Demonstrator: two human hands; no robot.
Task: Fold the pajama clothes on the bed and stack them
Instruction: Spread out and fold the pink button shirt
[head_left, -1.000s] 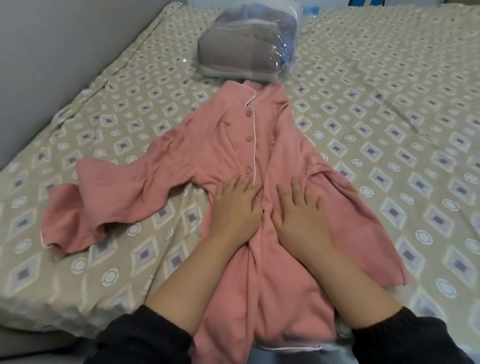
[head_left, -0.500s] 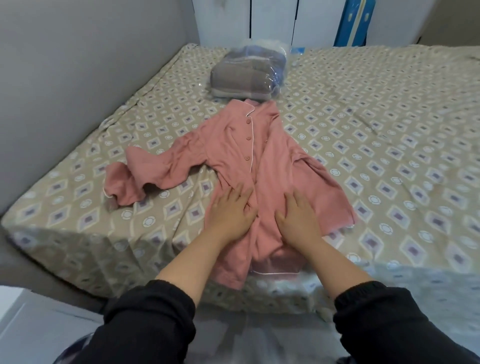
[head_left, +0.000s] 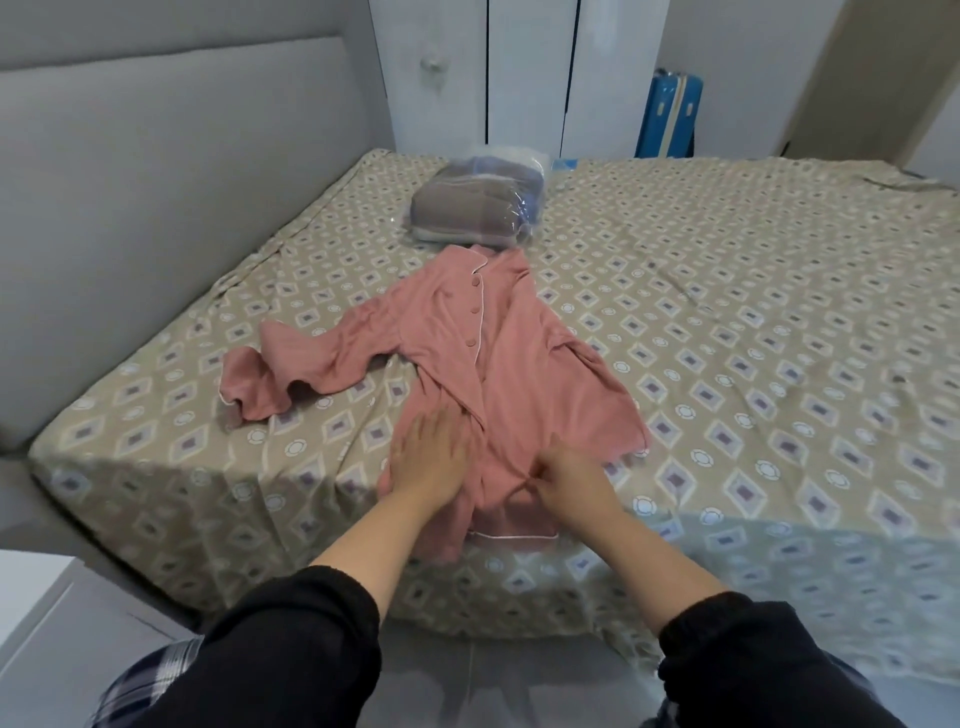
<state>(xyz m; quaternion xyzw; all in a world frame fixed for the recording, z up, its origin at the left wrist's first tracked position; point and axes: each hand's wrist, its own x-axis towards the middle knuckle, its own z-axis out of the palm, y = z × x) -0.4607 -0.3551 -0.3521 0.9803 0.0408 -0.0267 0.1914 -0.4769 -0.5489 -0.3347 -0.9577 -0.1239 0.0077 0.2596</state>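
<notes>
Pink button-front pajama top with white piping (head_left: 514, 358) lies face up at the near edge of the bed with the beige diamond-patterned sheet (head_left: 753, 322). Its hem hangs over that edge and its collar touches a clear plastic bag of folded grey and blue cloth (head_left: 480, 208) farther in. One sleeve trails toward the left edge.

Left hand (head_left: 431, 457): palm down, fingers straight and spread, pressing the lower front. Right hand (head_left: 569, 480): fingers curled, pinching a fold of fabric above the hem. Both forearms bare, black sleeves pushed up.
</notes>
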